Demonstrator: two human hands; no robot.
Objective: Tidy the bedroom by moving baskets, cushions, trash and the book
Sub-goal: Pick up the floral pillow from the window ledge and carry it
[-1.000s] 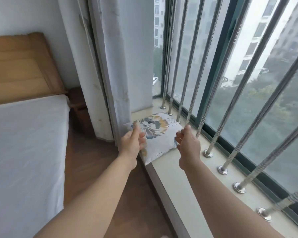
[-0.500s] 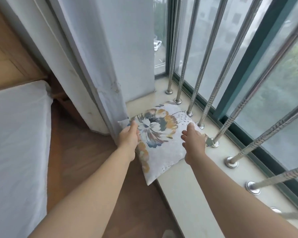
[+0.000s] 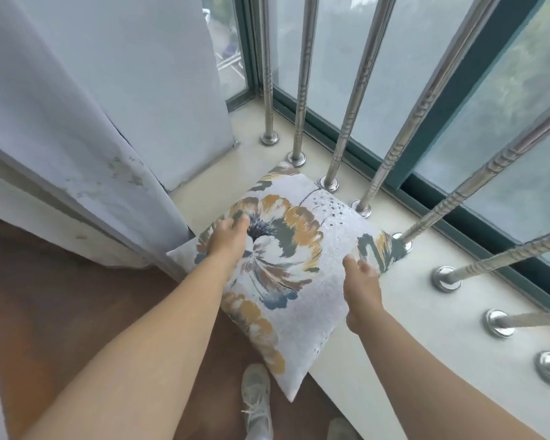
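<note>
Now my left hand [image 3: 227,241] rests on the flowered cushion [image 3: 286,268], fingers laid fairly flat over its left side, while my right hand [image 3: 361,289] holds its right edge; whether those fingers curl underneath I cannot tell. The cushion lies on the window sill [image 3: 404,312], its far corners touching the bases of the window bars [image 3: 361,90], its near corner hanging over the wooden floor [image 3: 77,296]. To lift it cleanly I'd slide both hands under opposite edges and draw it away from the bars and the curtain [image 3: 77,122]. Compared with half a second ago, I lean closer, and my left hand has moved from the edge onto the top.
</note>
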